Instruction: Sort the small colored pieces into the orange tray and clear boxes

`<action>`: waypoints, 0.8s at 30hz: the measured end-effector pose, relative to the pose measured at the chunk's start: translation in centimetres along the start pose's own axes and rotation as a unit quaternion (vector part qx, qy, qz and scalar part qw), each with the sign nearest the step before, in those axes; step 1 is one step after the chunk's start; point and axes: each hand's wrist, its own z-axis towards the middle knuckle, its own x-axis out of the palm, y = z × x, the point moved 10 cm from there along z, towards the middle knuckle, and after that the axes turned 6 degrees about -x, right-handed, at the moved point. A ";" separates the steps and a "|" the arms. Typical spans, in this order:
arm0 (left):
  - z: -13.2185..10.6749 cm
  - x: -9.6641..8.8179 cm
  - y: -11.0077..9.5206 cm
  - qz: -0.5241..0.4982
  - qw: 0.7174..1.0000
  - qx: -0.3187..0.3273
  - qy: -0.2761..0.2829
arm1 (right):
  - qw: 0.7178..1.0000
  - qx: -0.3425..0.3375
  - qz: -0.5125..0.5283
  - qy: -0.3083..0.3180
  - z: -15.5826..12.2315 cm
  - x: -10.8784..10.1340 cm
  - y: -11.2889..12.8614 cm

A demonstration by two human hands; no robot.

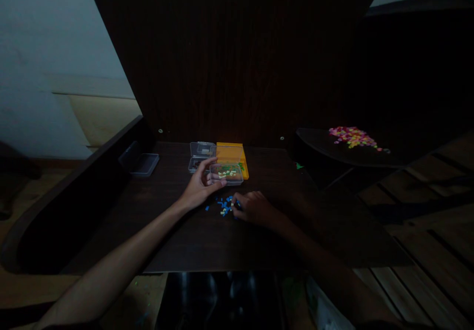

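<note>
My left hand (200, 186) grips a clear plastic box (237, 181), thumb at the near side and fingers around its left end. Small pale yellow pieces (226, 173) lie inside the box. Close in front is a loose pile of small blue pieces (225, 204) with some pale ones mixed in. My right hand (252, 205) rests at the right edge of this pile, thumb and forefinger pinched on a small pale piece (232, 203). Part of the pile is hidden by that hand.
Behind the held box are a yellow case (229, 147) with green pieces and an open clear box (196, 162) with dark pieces. Another open clear box (146, 164) sits at left. Colourful pieces (353, 136) are heaped on the raised ledge at right. A tall dark panel (229, 63) bounds the back.
</note>
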 end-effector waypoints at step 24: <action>-0.8 2.1 0.1 -0.002 0.997 0.004 0.073 | 0.986 -0.132 0.060 -0.084 5.0 -10.0 1.7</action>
